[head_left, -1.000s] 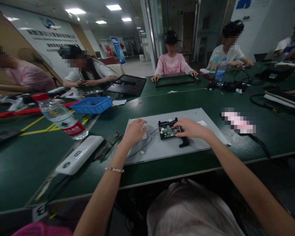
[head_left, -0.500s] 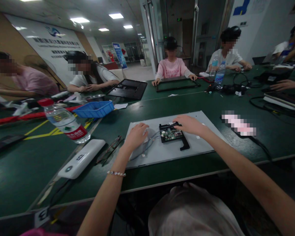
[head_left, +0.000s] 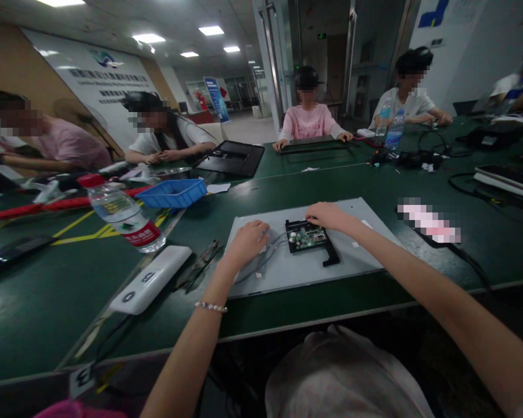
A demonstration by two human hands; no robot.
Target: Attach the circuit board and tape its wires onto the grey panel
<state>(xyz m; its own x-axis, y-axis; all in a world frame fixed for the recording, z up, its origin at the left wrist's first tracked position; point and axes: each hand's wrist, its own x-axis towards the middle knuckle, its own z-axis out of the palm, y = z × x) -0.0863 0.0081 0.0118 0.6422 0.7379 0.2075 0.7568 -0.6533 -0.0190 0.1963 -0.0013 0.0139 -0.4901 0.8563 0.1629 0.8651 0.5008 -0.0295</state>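
Observation:
A green circuit board in a black bracket lies on a grey panel. Thin grey cables run from its left side across the panel. My right hand is at the bracket's upper right edge, fingers curled and pressed together; whatever they pinch is hidden. On the panel's left part rests my left hand, fingers loosely bent and apart, close to the cables, with nothing visible in it.
Left of the panel are glasses, a white power bank, a water bottle and a blue tray. A phone with a cable lies to the right. Across the green table, a person holds a black frame.
My right hand has shifted slightly left and its fingers have drawn together at the bracket's edge. My left fingers have moved slightly closer together. The person opposite has tilted the black frame.

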